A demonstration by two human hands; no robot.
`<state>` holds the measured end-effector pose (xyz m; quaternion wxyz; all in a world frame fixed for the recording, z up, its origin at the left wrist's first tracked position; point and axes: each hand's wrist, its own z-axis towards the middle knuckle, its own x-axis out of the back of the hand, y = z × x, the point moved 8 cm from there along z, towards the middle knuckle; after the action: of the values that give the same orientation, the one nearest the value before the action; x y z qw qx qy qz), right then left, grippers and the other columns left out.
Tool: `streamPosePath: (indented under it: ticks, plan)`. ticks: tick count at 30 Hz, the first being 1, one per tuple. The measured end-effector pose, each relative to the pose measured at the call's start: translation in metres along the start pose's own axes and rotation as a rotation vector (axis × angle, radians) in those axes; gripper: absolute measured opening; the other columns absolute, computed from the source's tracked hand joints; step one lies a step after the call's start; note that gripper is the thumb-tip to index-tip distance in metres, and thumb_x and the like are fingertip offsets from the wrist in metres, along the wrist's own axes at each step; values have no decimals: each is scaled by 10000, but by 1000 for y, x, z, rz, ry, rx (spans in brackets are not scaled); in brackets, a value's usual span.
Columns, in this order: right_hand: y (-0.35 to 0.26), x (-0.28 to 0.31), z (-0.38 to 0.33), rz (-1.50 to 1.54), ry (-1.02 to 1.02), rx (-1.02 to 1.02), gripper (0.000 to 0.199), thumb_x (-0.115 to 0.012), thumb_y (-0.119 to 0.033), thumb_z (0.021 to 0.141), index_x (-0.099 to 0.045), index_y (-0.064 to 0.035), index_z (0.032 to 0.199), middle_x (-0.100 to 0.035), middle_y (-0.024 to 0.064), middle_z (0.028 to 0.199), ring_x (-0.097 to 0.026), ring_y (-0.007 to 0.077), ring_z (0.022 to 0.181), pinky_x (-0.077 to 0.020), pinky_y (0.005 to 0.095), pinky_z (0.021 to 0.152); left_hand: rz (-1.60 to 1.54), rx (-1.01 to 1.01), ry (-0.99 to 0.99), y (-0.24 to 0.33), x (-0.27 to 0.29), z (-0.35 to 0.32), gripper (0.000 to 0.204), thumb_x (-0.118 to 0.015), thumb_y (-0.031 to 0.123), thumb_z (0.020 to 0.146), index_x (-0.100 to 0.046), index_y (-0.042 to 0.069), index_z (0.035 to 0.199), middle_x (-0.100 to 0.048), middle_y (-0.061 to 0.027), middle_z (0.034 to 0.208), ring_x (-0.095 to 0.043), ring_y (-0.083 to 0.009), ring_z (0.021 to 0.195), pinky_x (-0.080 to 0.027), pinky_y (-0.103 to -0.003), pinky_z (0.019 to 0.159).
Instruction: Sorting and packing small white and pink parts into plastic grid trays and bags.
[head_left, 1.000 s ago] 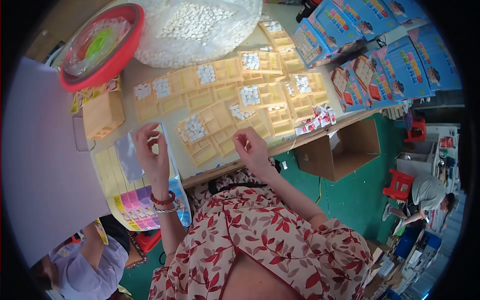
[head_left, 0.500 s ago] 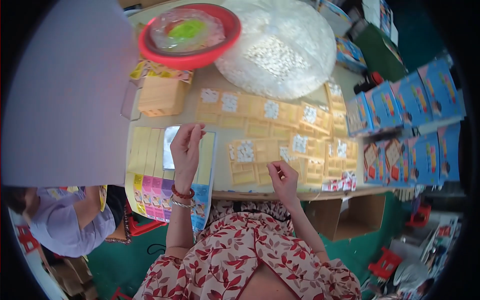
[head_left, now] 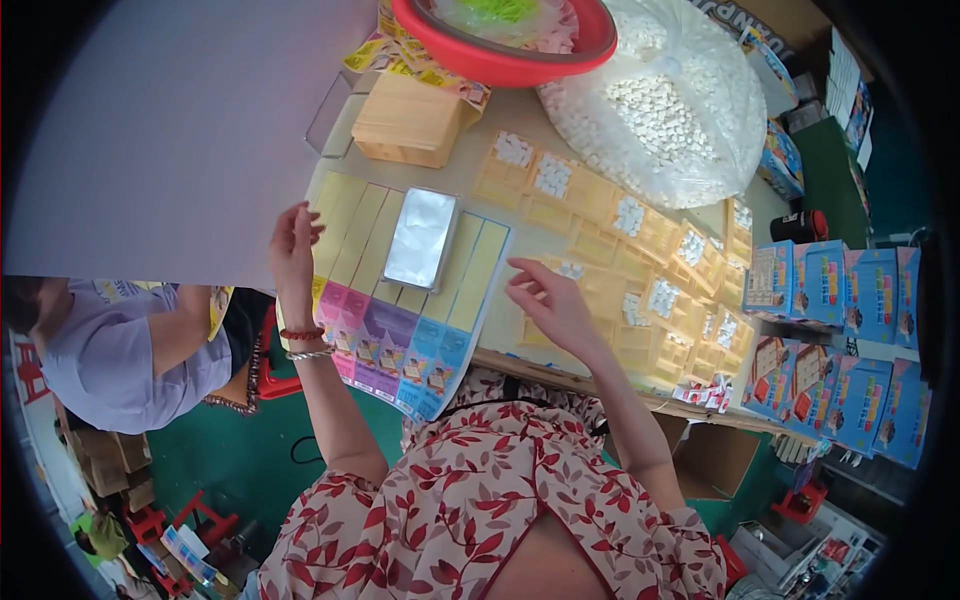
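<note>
In the head view, the left hand (head_left: pixel 293 252) hovered at the left edge of the printed sheet (head_left: pixel 405 300), fingers loosely curled and holding nothing that showed; the silver foil pack (head_left: pixel 421 238) lay on that sheet just to its right, long axis running away from the person; the left hand was nearer to it than the right; the right hand (head_left: pixel 552 305) sat past the sheet's right edge, fingers spread and open, its grip empty, over the yellow trays (head_left: pixel 640 290) with small white pieces; further back on the worktop (head_left: pixel 470 150) stood a wooden box (head_left: pixel 408 122), a red bowl (head_left: pixel 505 55) and a clear bag of white pieces (head_left: pixel 665 105); blue boxes (head_left: pixel 850 330) lay stacked to the right.
</note>
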<state>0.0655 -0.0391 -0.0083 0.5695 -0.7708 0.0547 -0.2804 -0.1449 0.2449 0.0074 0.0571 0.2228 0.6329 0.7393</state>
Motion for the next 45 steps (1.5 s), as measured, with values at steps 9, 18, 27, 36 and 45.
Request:
streamPosePath:
  ticks: [9,18,27,36,45]
  plan:
    - [25,-98,42,450,-63,-267,635,-566,-298,882,-261,-13,1361,-479,158,1189,-570,184,954,-498,288,743,-26,335,-469,-57,-86,-48,488,-506,350,914,-461,-4,1247,-581,-95,1039,-571,-137,913,-461,-246,772]
    - [26,-101,39,328,-47,-137,634,-589,-280,867,-296,7,1350,-494,138,1164,-559,165,883,-485,275,710,121,139,-454,-47,-98,-56,469,-563,333,869,-505,11,1206,-486,-141,1072,-509,-193,912,-423,-285,792]
    - [33,-93,40,264,54,-94,605,-604,-238,846,-345,74,1295,-527,193,1103,-603,193,785,-496,289,671,74,67,-396,-51,-110,-67,455,-547,278,901,-469,-15,1239,-431,-93,1189,-511,-121,944,-437,-225,774]
    - [40,-75,24,279,112,-66,510,-590,-202,862,-381,-53,1301,-503,112,1115,-549,136,850,-492,256,667,13,87,-264,-52,-79,-62,382,-550,279,891,-535,46,1194,-492,-151,1193,-546,-169,888,-446,-259,769]
    - [-35,-48,13,-36,295,297,87,-595,-85,833,-624,-28,892,-573,44,885,-534,156,798,-458,269,665,-79,296,-152,-62,-19,-90,304,-544,185,897,-561,18,1151,-611,-59,972,-563,-102,805,-444,-199,696]
